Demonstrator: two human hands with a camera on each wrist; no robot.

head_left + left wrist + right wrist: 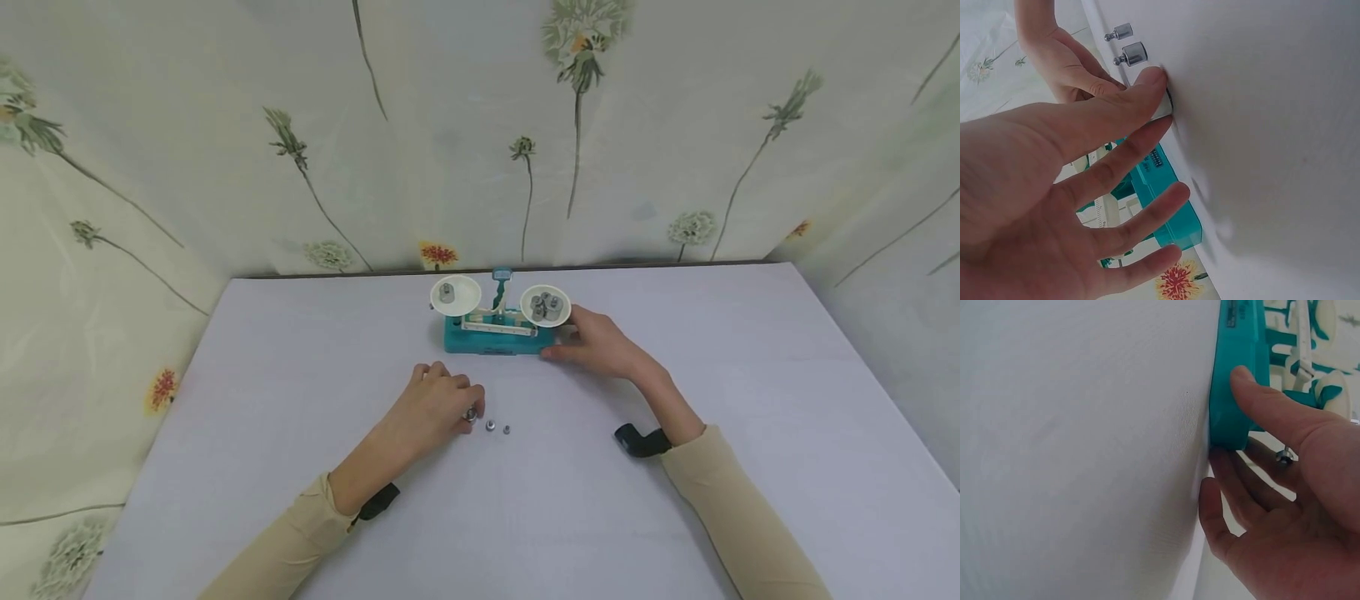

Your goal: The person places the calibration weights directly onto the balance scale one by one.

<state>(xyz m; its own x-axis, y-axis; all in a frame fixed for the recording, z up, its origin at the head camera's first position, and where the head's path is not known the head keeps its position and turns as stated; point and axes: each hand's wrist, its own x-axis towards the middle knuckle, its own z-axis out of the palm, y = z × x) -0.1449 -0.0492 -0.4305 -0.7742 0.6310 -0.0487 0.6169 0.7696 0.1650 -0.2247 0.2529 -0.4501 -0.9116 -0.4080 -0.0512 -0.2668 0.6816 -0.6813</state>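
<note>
Between its thumb and index finger, my left hand (431,410) pinches a metal balance weight (470,414) at the table surface; the other fingers are spread in the left wrist view. To the right of it stand two smaller weights (491,426). My right hand (600,345) grips the right end of a teal balance scale (487,342), thumb on the front of the base (1232,412) and fingers around the end. One weight (447,292) sits in the left white pan (468,292). Several weights (553,307) stand in the right pan (527,295).
A white cloth covers the table (300,375). Behind it hangs a curtain (465,167) printed with dandelions and red flowers. Black wrist cameras (637,441) are strapped under both wrists.
</note>
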